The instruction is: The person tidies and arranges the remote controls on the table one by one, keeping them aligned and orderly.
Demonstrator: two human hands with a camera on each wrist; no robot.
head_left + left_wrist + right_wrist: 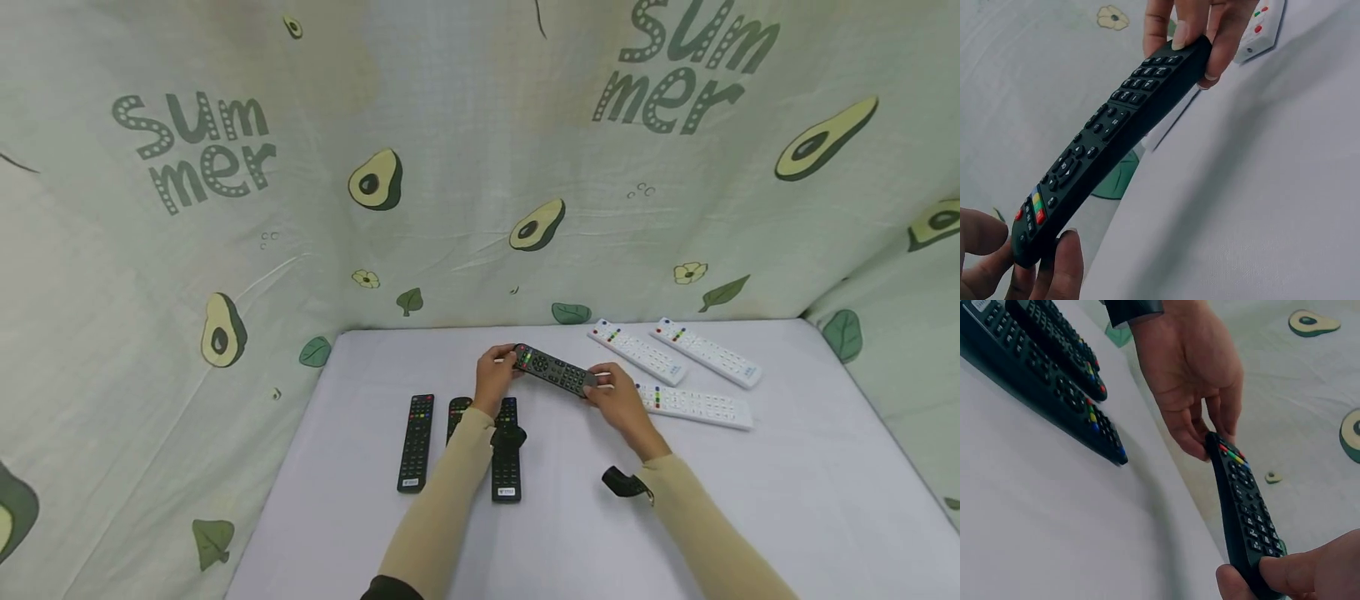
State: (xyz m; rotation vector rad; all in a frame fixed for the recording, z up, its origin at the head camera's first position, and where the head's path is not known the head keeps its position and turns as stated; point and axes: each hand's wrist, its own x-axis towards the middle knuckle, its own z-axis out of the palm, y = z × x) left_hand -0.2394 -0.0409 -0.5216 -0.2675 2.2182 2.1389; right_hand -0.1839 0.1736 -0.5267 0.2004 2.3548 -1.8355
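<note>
A black remote control [555, 370] is held up off the table between both hands, its buttons showing. My left hand [493, 379] grips the end with the coloured buttons, fingers underneath. At the other end, my right hand [618, 404] pinches the remote with the thumb on top, as the right wrist view shows. Under and beside the left forearm lie more black remotes: one at the left [416, 443], one partly hidden by the sleeve [458, 410], and one below the left wrist [506, 475].
Three white remotes lie to the right: one at the back [637, 352], one at the far right [707, 352], and one nearer [697, 406] beside the right hand. A white-covered table [570, 533] meets a hanging avocado-print cloth [465, 167] behind and at both sides.
</note>
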